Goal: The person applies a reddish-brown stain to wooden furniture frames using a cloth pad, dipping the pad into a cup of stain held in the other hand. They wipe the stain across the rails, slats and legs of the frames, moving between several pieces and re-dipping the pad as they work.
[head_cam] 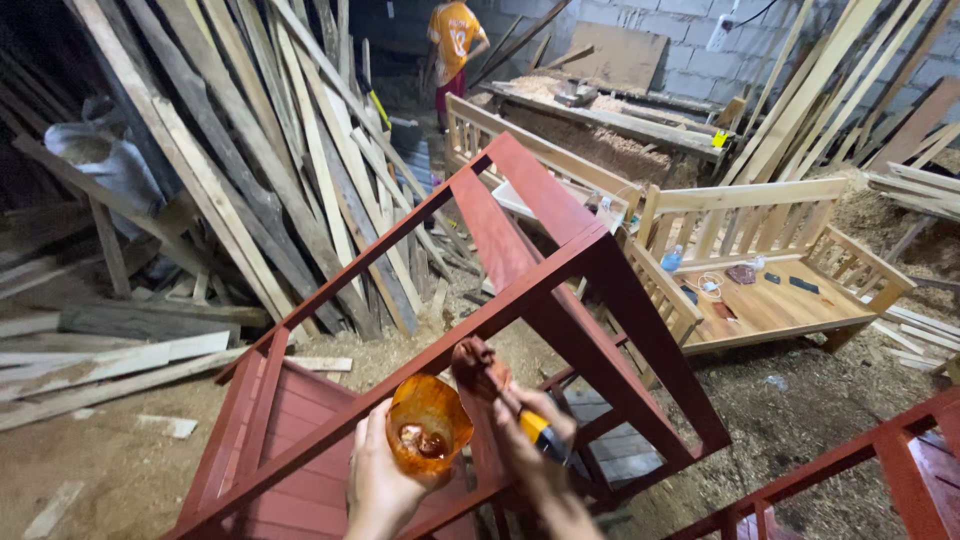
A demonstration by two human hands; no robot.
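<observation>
Left hand: the left hand [378,490] comes up from the bottom edge, its fingers wrapped around a cut-off orange translucent plastic cup [428,424], gripping it from the side and below.
Cup: tilted so its open mouth faces the viewer, with a small pool of dark reddish liquid at the bottom; it sits in front of the lower rail of the frame, just left of the other hand.
Right hand: the right hand [535,440] is closed on a yellow-and-black handled tool [541,433], and a stained reddish-brown wad of cloth [478,366] sits at its fingertips, pressed against the wood; whether the wad is fixed to the tool I cannot tell.
Frame: a tall red-painted wooden furniture frame [520,262] lies tipped over on the sawdust floor, its rails and slatted panel all the same red; the cloth touches one of its diagonal rails near the middle.
Second red piece: another red-painted wooden frame [880,450] pokes in at the lower right corner.
Bench: an unpainted pale wooden bench with slatted back [770,260] stands to the right, small items scattered on its seat.
Planks: long rough timber boards [260,170] lean in a stack on the left.
Other person: a person in an orange shirt [455,40] stands far back by a workbench, well apart.
</observation>
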